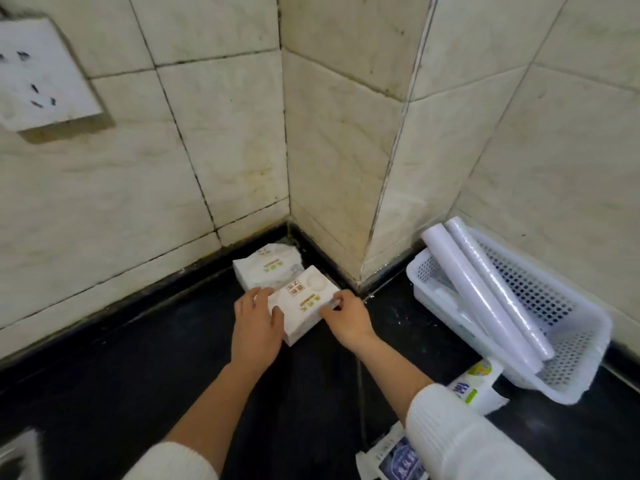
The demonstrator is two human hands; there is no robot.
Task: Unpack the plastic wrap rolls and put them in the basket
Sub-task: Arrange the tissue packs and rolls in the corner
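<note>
Two white plastic wrap rolls point(491, 292) lie slanted in the white perforated basket point(568, 344) at the right, against the tiled wall. Both my hands hold a white printed pack point(304, 303) on the black counter near the corner. My left hand point(258, 318) grips its left end, and my right hand point(346, 315) pinches its right edge. A second, similar white pack point(265, 268) lies just behind it in the corner.
Torn plastic packaging with blue and green print point(476, 386) lies in front of the basket, and another wrapper point(394, 459) lies by my right sleeve. A wall socket point(41, 74) is at upper left. Tiled walls close the counter point(138, 375) at back and right.
</note>
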